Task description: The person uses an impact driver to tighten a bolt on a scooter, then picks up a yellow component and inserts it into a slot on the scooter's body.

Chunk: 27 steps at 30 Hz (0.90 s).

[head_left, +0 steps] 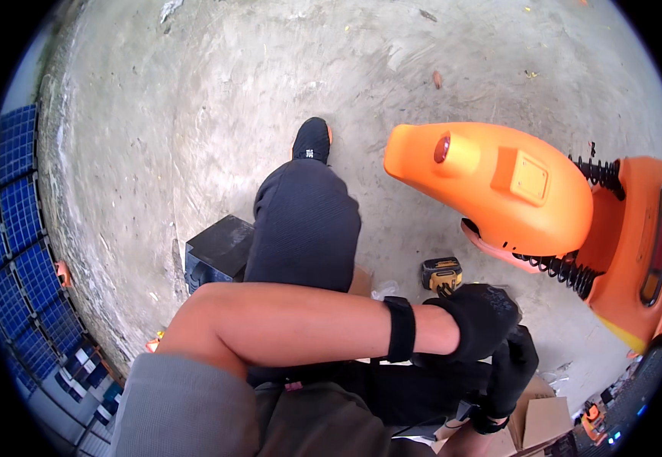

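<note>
My left forearm crosses my lap toward the right, with a black strap round its wrist. In a black glove, my left hand [477, 318] lies against my right hand [511, 373], which also wears a black glove. My right hand points up from a wrist with a dark band. The fingers of both hands are mostly hidden where they meet, so I cannot tell what they grip. Just beyond my left hand, a yellow-and-black cordless power tool [443, 276] stands on the concrete floor.
An orange vehicle mudguard [498, 194] with black coil springs joins an orange body part with a lamp [657, 245] at the right. A black box [220, 247] stands left of my leg. Open cardboard boxes [546, 421] lie lower right; blue crates [22, 217] line the left.
</note>
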### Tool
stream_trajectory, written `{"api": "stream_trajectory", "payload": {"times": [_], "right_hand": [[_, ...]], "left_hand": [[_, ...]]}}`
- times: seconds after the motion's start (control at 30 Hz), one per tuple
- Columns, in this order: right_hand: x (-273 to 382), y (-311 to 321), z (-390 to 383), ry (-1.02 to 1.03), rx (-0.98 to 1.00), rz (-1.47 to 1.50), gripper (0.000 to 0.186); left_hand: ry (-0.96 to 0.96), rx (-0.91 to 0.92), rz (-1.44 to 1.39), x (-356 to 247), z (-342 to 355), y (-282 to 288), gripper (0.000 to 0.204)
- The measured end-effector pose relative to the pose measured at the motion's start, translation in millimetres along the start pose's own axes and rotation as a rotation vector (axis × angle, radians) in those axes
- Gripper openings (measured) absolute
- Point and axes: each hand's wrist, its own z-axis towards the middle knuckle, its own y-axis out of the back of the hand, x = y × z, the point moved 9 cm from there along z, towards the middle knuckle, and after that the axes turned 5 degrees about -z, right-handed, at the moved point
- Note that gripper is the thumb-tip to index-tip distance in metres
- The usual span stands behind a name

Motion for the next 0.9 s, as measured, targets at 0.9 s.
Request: {"api": "stream_trajectory", "payload": {"times": [0.9], "right_hand": [[104, 2, 166, -0.691, -0.148, -0.212, 0.041]], "left_hand": [[0.513, -0.494, -0.969, 122, -100, 170, 0.019]]}}
